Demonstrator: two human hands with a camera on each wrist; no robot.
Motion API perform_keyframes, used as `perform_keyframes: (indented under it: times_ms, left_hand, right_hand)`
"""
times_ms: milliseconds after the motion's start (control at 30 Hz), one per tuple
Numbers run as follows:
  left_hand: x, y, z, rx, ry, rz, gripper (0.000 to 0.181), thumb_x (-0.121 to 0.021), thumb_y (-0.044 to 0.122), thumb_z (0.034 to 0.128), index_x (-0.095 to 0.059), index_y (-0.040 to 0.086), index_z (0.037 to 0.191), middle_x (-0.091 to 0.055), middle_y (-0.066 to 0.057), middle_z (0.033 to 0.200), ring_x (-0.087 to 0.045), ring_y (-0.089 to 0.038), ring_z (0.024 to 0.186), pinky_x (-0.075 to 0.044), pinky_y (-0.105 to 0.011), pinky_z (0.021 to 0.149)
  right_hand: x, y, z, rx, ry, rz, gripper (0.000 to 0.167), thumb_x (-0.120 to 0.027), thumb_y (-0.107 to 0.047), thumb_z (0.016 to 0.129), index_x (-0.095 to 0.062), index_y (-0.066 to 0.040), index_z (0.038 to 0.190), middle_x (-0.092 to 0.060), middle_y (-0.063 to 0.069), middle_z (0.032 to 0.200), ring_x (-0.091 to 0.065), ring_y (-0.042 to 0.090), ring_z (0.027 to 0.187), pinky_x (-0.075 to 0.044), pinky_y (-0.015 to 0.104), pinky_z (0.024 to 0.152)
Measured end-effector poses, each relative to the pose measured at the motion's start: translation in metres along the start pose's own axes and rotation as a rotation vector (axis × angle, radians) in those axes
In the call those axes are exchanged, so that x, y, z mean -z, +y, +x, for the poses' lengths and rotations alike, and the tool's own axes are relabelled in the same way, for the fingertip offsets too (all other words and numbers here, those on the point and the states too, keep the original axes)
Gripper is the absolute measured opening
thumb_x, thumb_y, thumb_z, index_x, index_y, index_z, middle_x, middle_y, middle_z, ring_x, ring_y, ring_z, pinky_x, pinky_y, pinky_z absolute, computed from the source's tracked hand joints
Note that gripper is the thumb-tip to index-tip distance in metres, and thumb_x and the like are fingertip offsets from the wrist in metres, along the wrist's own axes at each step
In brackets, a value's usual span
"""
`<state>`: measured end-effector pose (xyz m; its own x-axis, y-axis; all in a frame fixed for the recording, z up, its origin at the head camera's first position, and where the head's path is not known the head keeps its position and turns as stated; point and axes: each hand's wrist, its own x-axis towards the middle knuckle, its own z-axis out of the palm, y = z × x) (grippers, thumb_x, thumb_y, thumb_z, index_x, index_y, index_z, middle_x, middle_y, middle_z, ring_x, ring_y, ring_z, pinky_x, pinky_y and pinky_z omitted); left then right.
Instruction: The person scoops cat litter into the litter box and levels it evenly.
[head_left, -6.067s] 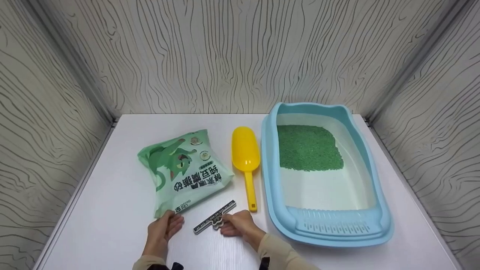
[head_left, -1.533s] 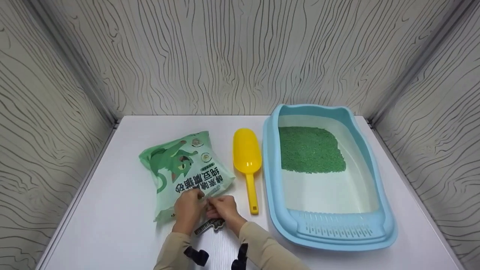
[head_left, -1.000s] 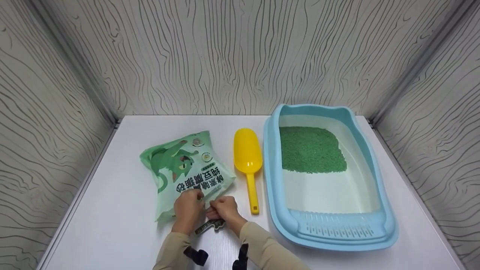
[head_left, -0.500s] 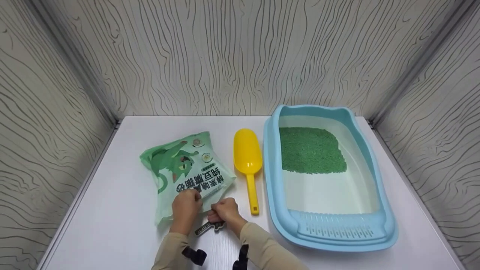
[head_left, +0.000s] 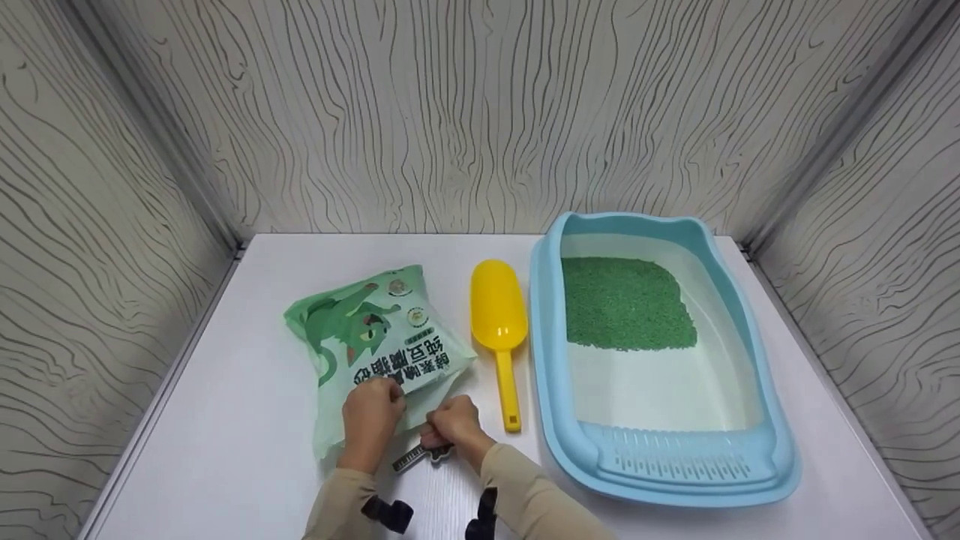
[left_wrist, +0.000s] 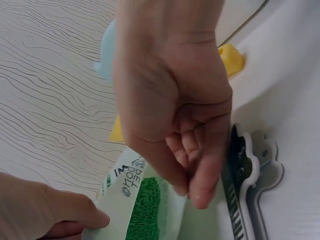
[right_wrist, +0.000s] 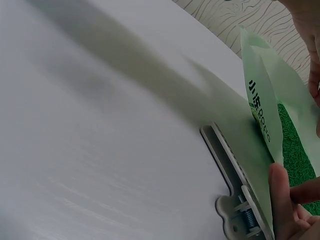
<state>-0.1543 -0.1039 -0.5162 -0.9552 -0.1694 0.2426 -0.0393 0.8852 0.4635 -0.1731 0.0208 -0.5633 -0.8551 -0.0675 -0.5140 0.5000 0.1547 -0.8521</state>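
A pale green bag with a cartoon cat [head_left: 360, 322] lies on the left of the table, its near end parted so that green pellets [left_wrist: 143, 210] show inside. My left hand [head_left: 371, 420] pinches one edge of the bag's mouth; in the left wrist view its fingers [left_wrist: 75, 210] grip the printed film. My right hand [head_left: 456, 427], also seen in the right wrist view [right_wrist: 290, 205], pinches the other edge between thumb and fingers. Just below it a black and white bag clip [head_left: 409, 458] lies on the table, partly hidden by the right hand.
Right of the bag a yellow scoop [head_left: 497, 307] lies with its handle towards the near edge. Beyond it stands a light blue litter tray [head_left: 550, 360] with green pellets [head_left: 626, 304] at its back left. Patterned walls enclose the table [head_left: 195, 420] at the back and sides.
The right hand has let go of the clip and moved to the bag's mouth. My left hand has shifted right from the bag's near corner. The mouth has spread slightly wider over the last second.
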Motion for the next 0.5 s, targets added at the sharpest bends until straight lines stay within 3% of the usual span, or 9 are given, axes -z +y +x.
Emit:
perform_keyframes:
  times_ms: [267, 500]
  left_hand:
    - [0.017, 0.004, 0.000, -0.049, 0.085, -0.035, 0.008, -0.073, 0.000, 0.0670, -0.069, 0.006, 0.063, -0.066, -0.006, 0.066, -0.061, -0.023, 0.060, -0.048, -0.036, 0.053]
    - [0.029, 0.007, 0.001, -0.081, 0.107, -0.090, 0.008, -0.072, -0.002, 0.0671, -0.069, 0.005, 0.064, -0.064, -0.006, 0.066, -0.059, -0.019, 0.059, -0.048, -0.031, 0.054]
  right_hand:
    - [0.000, 0.001, -0.002, 0.034, 0.040, -0.029, 0.012, -0.054, 0.007, 0.076, -0.061, 0.003, 0.067, -0.056, -0.001, 0.042, -0.058, 0.007, 0.037, -0.055, 0.024, 0.043]
    - [-0.001, 0.002, -0.002, 0.034, 0.040, -0.031, 0.012, -0.055, 0.008, 0.079, -0.061, 0.005, 0.069, -0.057, 0.000, 0.043, -0.056, 0.007, 0.036, -0.054, 0.023, 0.042]
